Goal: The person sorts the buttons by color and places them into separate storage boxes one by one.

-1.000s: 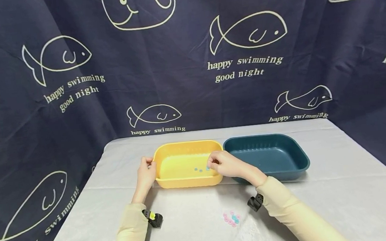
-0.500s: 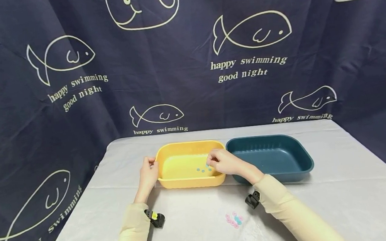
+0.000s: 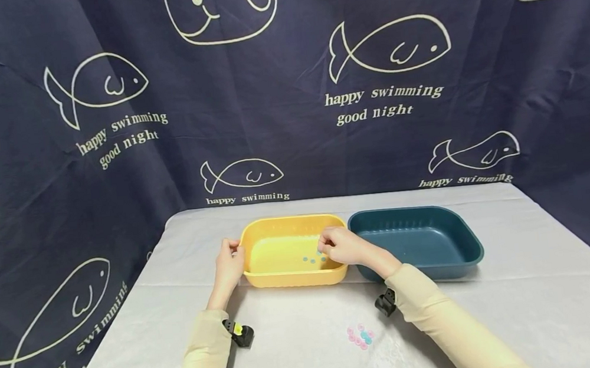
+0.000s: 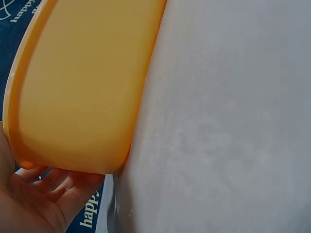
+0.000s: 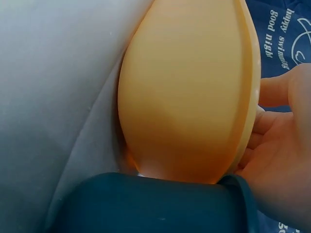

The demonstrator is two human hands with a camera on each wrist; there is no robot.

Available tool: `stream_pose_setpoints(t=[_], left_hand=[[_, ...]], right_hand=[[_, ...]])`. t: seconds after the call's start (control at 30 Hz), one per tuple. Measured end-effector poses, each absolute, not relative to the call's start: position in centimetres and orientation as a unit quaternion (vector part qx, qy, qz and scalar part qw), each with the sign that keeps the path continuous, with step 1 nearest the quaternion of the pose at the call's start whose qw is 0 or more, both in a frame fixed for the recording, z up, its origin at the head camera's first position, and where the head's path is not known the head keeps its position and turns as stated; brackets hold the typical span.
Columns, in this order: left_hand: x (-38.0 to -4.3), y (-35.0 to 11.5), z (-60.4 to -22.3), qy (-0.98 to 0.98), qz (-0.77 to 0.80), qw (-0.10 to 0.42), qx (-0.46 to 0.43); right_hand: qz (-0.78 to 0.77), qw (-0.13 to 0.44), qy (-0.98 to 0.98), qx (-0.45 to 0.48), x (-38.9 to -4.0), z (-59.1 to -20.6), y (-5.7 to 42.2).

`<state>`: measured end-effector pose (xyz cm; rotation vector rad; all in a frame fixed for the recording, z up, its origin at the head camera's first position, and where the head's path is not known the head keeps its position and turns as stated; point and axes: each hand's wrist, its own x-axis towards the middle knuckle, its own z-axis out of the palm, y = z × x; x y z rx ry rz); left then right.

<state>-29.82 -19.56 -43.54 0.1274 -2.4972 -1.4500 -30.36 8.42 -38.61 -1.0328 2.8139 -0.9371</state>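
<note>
At the left end of the yellow bin (image 3: 296, 279), my left hand (image 3: 230, 264) grips the rim. In the left wrist view, its fingers (image 4: 73, 187) lie against the bin's end wall. My right hand (image 3: 342, 244) reaches over the bin's right end, fingers curled down, with a small blue disc (image 3: 319, 252) at the fingertips. Several more blue discs (image 3: 312, 261) lie on the bin's floor just below. The right wrist view has the hand (image 5: 277, 141) beyond the bin's rim, its fingertips hidden behind the wall.
A dark teal bin (image 3: 418, 243) stands right beside the yellow one. On the grey tablecloth (image 3: 300, 349) nearer the body lies a small group of pink discs (image 3: 357, 340) and blue discs (image 3: 365, 337). A dark fish-print curtain (image 3: 289, 119) hangs behind the table.
One blue disc has dropped from the right fingertips to the bin's floor, and another shows at the fingertips. The left hand keeps its grip; the whole view shifts slightly.
</note>
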Motion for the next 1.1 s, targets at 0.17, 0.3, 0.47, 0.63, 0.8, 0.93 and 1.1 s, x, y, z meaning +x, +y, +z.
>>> stream_pose_setpoints(t=[0.17,0.3,0.47,0.63,0.8,0.93,1.1], left_hand=[[-29.94,-19.61,-43.58,-0.854,-0.503,0.121,0.044],[-29.94,-19.6,-43.66,-0.855,-0.503,0.121,0.04],[-29.8,-19.57,-43.7,-0.857,-0.498,0.126,0.035],[-29.81,-19.66,-43.65,-0.857,-0.497,0.129,0.034],[-29.84,-19.64,-43.62,-0.857,-0.498,0.13,0.033],[-29.81,-19.65,-43.64,-0.857,-0.498,0.127,0.032],[-29.84,-19.68,-43.71,-0.857,-0.499,0.126,0.03]], right_hand=[[-0.283,0.003,0.903,-0.322,-30.7,-38.85,8.25],[-0.275,0.001,0.906,-0.321,-30.92,-39.1,8.16],[-0.272,0.002,0.907,-0.322,-31.12,-39.38,8.14],[-0.273,0.0,0.907,-0.321,-31.24,-39.47,8.07],[-0.272,-0.004,0.907,-0.322,-31.26,-39.46,8.04],[-0.268,-0.012,0.908,-0.32,-31.28,-39.53,8.03],[-0.266,-0.018,0.91,-0.319,-31.33,-39.59,8.1]])
